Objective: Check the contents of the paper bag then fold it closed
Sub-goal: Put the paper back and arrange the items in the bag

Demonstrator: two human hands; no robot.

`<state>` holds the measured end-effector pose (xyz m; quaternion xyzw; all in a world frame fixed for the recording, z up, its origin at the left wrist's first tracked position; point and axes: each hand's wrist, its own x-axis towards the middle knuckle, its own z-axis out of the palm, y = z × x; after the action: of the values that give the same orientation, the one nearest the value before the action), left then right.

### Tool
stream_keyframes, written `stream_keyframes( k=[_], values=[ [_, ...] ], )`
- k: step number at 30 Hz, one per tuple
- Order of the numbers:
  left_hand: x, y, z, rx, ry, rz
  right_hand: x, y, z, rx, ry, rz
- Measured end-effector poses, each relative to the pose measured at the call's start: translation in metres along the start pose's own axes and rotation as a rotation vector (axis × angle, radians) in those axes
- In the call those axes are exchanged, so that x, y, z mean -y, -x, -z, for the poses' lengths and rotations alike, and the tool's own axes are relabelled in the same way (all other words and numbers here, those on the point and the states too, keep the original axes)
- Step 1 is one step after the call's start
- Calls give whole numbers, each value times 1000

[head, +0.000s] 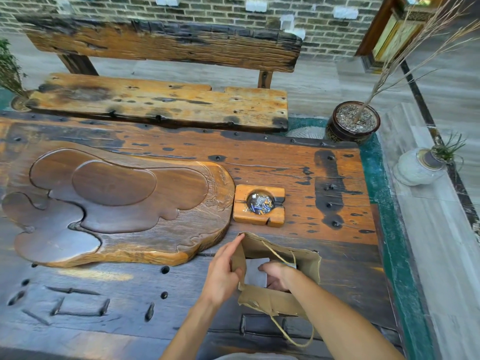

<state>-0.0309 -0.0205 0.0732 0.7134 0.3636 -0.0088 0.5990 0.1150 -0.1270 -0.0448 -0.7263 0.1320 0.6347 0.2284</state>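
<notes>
A brown paper bag (306, 261) with twine handles stands open on the dark wooden table (130, 294), near its front right. My left hand (223, 271) grips the bag's left rim, thumb inside, holding the mouth apart. My right hand (276, 278) reaches down into the bag, its fingers curled around something white (255, 275) inside. What the white thing is cannot be told. The bag's torn near rim (270, 301) folds toward me, and one twine handle (298, 336) hangs over the front.
A wooden ashtray (259, 205) with butts sits just behind the bag. A large carved wooden tea tray (117, 203) fills the table's left. A plank bench (161, 105) stands beyond. Potted plants (352, 120) stand on the floor at right.
</notes>
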Motion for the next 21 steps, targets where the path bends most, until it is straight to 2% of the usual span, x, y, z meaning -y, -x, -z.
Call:
stream_keyframes(
  k=[5, 9, 13, 21],
  values=[
    [-5, -1, -2, 17, -28, -5, -1, 23, 12, -9, 11, 37],
    [-5, -2, -5, 9, -41, -36, -3, 30, 23, -167, 165, 50],
    [-6, -4, -6, -8, -82, -37, -5, 46, 30, -346, 217, 101],
    [-12, -3, -6, 8, -110, -22, -10, 32, 32, -436, 338, 121]
  ],
)
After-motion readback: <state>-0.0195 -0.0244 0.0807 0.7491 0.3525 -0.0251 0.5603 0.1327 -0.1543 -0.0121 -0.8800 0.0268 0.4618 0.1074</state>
